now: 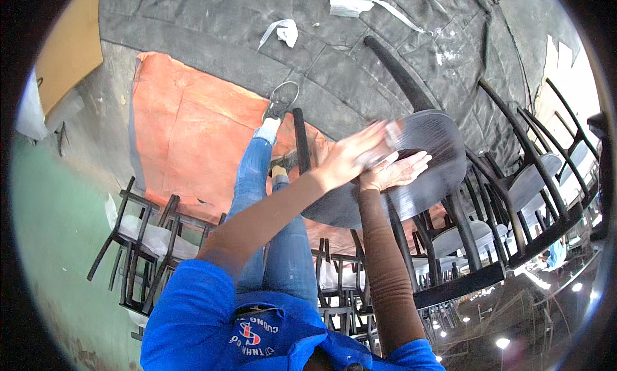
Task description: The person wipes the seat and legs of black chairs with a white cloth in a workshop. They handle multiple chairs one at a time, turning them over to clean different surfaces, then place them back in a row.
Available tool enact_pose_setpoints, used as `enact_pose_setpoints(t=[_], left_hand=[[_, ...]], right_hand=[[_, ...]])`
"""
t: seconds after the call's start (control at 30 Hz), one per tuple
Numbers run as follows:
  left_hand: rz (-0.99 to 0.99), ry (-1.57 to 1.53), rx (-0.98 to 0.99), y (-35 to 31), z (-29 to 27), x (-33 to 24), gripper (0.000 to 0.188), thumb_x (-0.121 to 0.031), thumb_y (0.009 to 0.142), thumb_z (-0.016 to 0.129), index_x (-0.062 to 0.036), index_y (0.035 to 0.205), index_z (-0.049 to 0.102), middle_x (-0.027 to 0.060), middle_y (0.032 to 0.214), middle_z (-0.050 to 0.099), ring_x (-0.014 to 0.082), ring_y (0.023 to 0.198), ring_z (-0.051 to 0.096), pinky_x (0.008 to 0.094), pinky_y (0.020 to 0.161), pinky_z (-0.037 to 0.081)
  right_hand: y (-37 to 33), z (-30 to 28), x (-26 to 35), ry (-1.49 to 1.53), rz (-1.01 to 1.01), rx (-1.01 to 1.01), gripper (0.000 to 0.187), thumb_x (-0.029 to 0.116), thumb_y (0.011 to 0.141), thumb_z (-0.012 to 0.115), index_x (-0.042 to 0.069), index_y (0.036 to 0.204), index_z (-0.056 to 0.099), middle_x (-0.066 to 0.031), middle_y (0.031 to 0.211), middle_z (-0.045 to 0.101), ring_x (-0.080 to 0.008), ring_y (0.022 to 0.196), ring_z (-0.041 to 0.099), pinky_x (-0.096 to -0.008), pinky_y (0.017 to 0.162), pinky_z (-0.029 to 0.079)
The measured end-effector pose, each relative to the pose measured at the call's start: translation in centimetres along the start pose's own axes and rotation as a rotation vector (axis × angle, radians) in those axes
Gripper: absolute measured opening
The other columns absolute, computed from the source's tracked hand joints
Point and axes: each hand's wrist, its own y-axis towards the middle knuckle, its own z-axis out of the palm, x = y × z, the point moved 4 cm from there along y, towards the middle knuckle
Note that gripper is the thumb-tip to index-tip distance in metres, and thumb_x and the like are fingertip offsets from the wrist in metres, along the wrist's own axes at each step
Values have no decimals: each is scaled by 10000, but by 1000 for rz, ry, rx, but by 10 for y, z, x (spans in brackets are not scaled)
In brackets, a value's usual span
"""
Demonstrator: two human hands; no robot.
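Note:
A dark wood-grain chair [443, 143] stands tilted before me, its rounded seat under both my hands. My left hand [355, 147] is smeared by motion over the seat. Its fingers press on a small pale pad or folded cloth [393, 134], whose exact kind I cannot make out. Close beside it, my right hand [400, 172] lies over the seat with its fingers stretched out and nothing held in them. One black leg [400, 72] of the chair points away from me, and another [301, 141] rises near my shoe.
Black chairs [533, 185] crowd the right side, and more chairs [151, 242] stand at the lower left. An orange sheet [193, 127] and a dark, wrinkled covering [212, 27] lie on the floor. White scraps [286, 34] are scattered there. A tan board [71, 46] stands at the upper left.

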Motion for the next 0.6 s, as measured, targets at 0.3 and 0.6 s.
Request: enact_pose_setpoints(t=[0.3, 0.6], left_hand=[[268, 74, 131, 126, 37, -19, 606, 93, 678, 506, 3, 1277, 528, 183, 1350, 499, 338, 1280, 454, 391, 1084, 368], [-28, 154, -11, 32, 9, -17, 632, 101, 711, 499, -33, 1329, 492, 234, 1393, 442, 341, 1313, 421, 385, 1086, 359]], right_hand=[[-1, 0, 1, -11, 42, 32, 769, 560, 949, 210, 28, 1498, 133, -196, 1568, 83, -422, 1429, 76, -575, 1116, 72], [0, -1, 2, -46, 52, 61, 747, 525, 944, 253, 26, 1491, 151, -194, 1567, 93, -411, 1433, 57, -577, 1117, 53]])
